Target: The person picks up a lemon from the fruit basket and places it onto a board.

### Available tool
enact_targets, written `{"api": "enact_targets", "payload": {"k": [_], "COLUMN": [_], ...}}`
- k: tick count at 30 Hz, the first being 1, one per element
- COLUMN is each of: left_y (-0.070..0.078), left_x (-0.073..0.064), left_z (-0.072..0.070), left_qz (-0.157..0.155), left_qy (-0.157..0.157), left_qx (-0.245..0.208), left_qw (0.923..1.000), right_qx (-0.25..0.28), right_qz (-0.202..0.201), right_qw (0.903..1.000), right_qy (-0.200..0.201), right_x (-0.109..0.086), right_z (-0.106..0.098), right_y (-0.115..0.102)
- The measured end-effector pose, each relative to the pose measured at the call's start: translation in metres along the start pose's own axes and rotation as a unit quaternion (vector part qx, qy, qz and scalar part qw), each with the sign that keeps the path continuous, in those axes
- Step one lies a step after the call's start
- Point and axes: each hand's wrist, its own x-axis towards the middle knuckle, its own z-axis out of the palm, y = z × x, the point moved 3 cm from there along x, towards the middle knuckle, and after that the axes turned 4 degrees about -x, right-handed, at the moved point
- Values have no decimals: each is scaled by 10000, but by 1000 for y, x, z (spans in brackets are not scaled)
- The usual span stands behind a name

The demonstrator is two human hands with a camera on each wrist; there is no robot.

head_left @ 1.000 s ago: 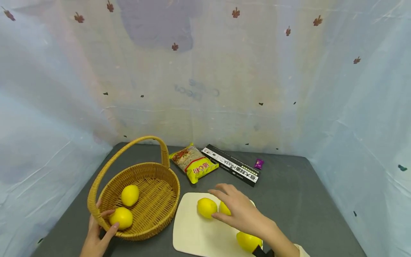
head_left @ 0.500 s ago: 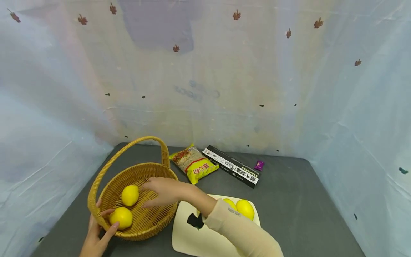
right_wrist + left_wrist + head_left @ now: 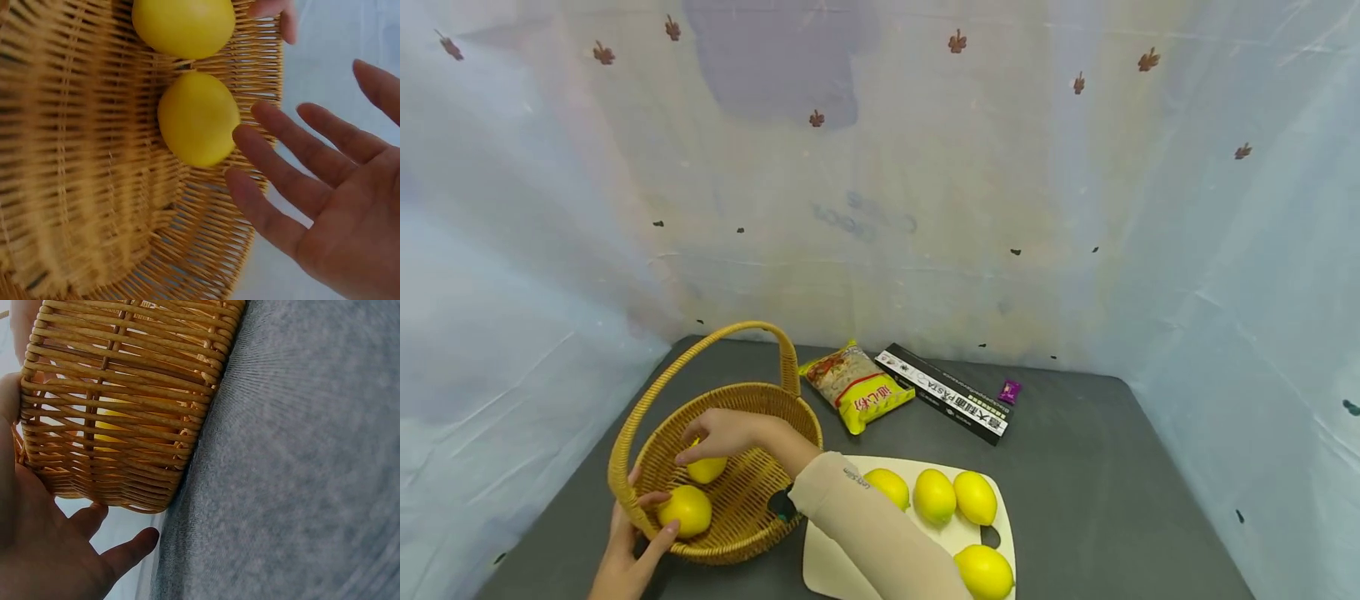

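A wicker basket (image 3: 807, 421) with a tall arched handle stands at the left of the table. My left hand (image 3: 625, 554) holds its near-left rim, thumb and a finger over the edge; in the left wrist view the other fingers (image 3: 130, 552) spread along the outer wall. Two lemons lie inside: the nearer lemon (image 3: 688, 512) beside my left fingers, the farther lemon (image 3: 707, 471) under my right hand (image 3: 724, 435). Seen from the right wrist, that hand's fingers (image 3: 284, 175) are extended and spread, fingertips right at the farther lemon's side, not wrapped around it.
A cream cutting board (image 3: 835, 554) carries several lemons (image 3: 935, 497), right of the basket, partly under the right sleeve (image 3: 880, 533). Behind are a yellow pasta bag (image 3: 857, 387), a black pasta box (image 3: 943, 392) and a small purple packet (image 3: 1010, 392). Plastic sheeting (image 3: 880, 275) surrounds the table.
My right hand has swung left from over the cutting board into the basket, up to the farther lemon. My left hand stays on the rim.
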Motion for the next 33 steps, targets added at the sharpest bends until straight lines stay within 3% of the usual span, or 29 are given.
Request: {"api": "enact_targets", "payload": {"k": [4, 9, 15, 26, 33], "left_y": [1, 2, 2, 2, 3], "left_x": [-2, -4, -2, -1, -3], "left_z": [0, 0, 0, -2, 0], "left_qz": [-3, -14, 298, -25, -171], "left_qy": [62, 135, 264, 79, 130], "left_qx": [122, 172, 238, 149, 113], "left_qw": [9999, 9998, 9989, 9999, 9997], "right_qx": [691, 1508, 1038, 700, 385], "right_qz": [276, 744, 854, 949, 1304], "right_qw": [9970, 9836, 9837, 9768, 9615], "right_qy": [-206, -657, -1191, -1788, -2388], "right_x": [11, 17, 17, 20, 18], "right_z": [12, 27, 35, 39, 49], "right_y": [1, 3, 4, -1, -2]}}
